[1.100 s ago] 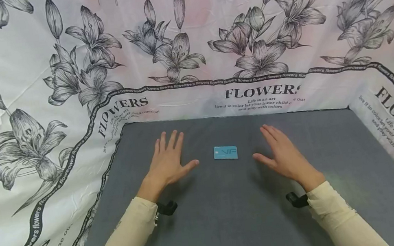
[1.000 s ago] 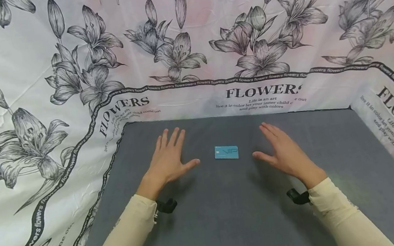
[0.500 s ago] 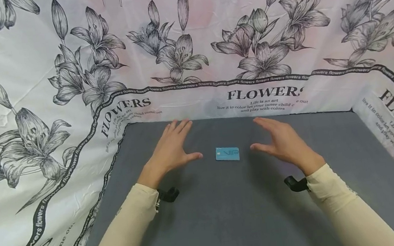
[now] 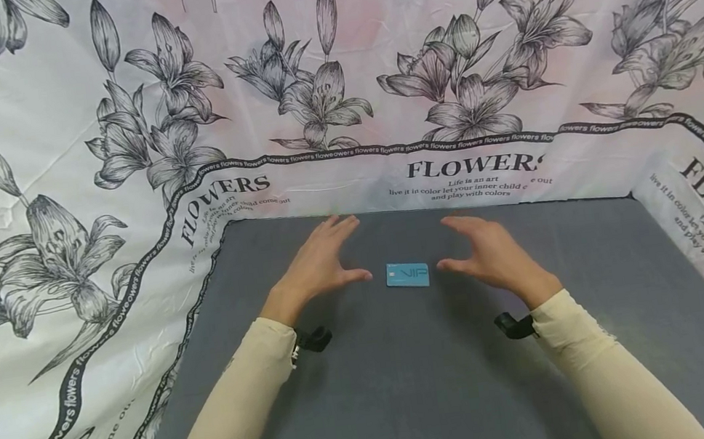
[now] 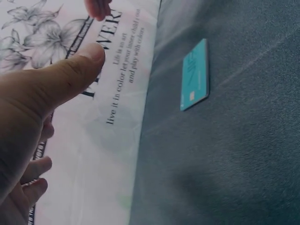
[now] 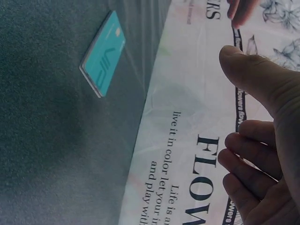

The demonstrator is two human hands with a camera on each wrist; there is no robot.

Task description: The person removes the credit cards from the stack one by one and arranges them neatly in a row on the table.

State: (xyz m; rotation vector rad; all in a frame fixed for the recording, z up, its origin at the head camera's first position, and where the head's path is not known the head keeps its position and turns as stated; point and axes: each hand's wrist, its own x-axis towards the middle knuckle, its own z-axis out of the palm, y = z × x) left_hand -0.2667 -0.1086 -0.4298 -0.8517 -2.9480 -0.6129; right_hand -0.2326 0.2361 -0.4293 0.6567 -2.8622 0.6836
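A blue card [image 4: 408, 275] printed "VIP", with a small chip mark, lies flat on the grey cloth between the two hands. To its left hovers my left hand [image 4: 320, 260], thumb pointing at the card, fingers spread and holding nothing. My right hand [image 4: 491, 254] mirrors it on the other side, thumb near the card's right edge without touching it. From the left wrist, the card [image 5: 195, 76] shows apart from the thumb [image 5: 70, 77]. The right wrist view has the card [image 6: 104, 54] at upper left, away from the loosely bent fingers [image 6: 248, 159].
The grey cloth [image 4: 387, 398] covers the flat surface. White flower-printed fabric [image 4: 321, 186] rises as a wall at the back and along both sides. A black wrist mount [image 4: 315, 339] sits under the left wrist, another mount [image 4: 514, 325] under the right.
Both hands have moved inward toward the card, with fingers turning inward and bending slightly. The card stays in place on the cloth; the head view has shifted slightly.
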